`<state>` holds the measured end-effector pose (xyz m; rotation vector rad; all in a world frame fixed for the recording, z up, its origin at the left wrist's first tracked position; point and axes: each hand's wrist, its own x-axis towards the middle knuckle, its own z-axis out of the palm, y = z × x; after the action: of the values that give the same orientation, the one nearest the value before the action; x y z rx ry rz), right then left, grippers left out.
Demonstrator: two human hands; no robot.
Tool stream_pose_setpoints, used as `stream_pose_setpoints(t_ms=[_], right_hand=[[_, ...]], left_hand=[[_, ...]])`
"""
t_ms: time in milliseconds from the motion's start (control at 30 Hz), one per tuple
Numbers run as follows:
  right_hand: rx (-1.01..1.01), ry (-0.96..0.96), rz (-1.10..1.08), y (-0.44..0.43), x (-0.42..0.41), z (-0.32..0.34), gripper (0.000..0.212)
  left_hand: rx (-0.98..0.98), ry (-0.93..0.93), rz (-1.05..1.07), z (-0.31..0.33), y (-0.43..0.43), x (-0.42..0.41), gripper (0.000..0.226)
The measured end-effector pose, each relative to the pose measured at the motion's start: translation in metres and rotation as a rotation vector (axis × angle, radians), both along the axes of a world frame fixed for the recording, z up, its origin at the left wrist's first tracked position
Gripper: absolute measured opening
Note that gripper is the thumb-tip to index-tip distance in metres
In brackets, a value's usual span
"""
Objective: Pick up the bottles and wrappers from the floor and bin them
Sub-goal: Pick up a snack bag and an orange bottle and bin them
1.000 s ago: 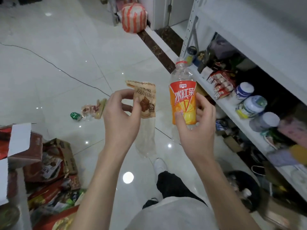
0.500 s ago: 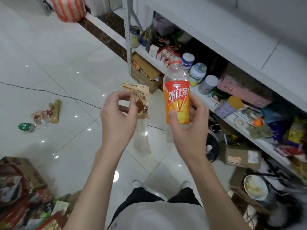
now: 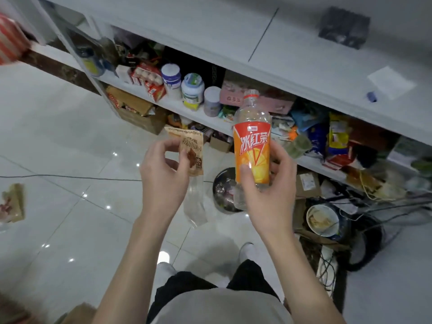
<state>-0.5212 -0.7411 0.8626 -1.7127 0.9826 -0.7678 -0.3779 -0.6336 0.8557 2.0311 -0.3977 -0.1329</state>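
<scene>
a: white floor tiles (image 3: 70, 136), cluttered shelf (image 3: 210, 118) behind. what do the hands hold?
b: left hand (image 3: 163, 174) pinches a brown snack wrapper (image 3: 191, 153); right hand (image 3: 268, 190) grips an orange-labelled iced tea bottle (image 3: 252, 155) upright, both held above the floor. another wrapper (image 3: 12, 202) lies on tiles far left.

This is looking like a storage corner in a home. A glossy white tiled floor (image 3: 58, 141) is shining with small light spots. A white shelf (image 3: 177, 38) is holding plastic jars (image 3: 193, 90), boxes (image 3: 147, 77) and snack packets (image 3: 337, 134), all mixed together. A cardboard box (image 3: 140, 118) is sitting under it, and loose cables (image 3: 326, 274) and a used bowl (image 3: 321, 219) are lying on the floor nearby.
</scene>
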Motion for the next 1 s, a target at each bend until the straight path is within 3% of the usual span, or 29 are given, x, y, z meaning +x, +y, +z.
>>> stream_pose_setpoints(t_ms=[200, 433, 833, 1000], right_hand=[[-0.002, 0.045, -0.092, -0.089, -0.075, -0.033, 0.068], [0.077, 0.091, -0.076, -0.118, -0.096, -0.098, 0.066], [0.21, 0.212, -0.139, -0.119, -0.076, -0.295, 0.065], [0.227, 0.255, -0.159, -0.112, -0.063, -0.376, 0.06]], left_hand=[[0.101, 0.036, -0.028, -0.03, -0.086, -0.062, 0.011], [0.161, 0.081, -0.043, -0.097, -0.121, -0.077, 0.01], [0.253, 0.111, -0.126, -0.313, -0.159, -0.035, 0.01], [0.27, 0.13, -0.154, -0.397, -0.175, -0.008, 0.023]])
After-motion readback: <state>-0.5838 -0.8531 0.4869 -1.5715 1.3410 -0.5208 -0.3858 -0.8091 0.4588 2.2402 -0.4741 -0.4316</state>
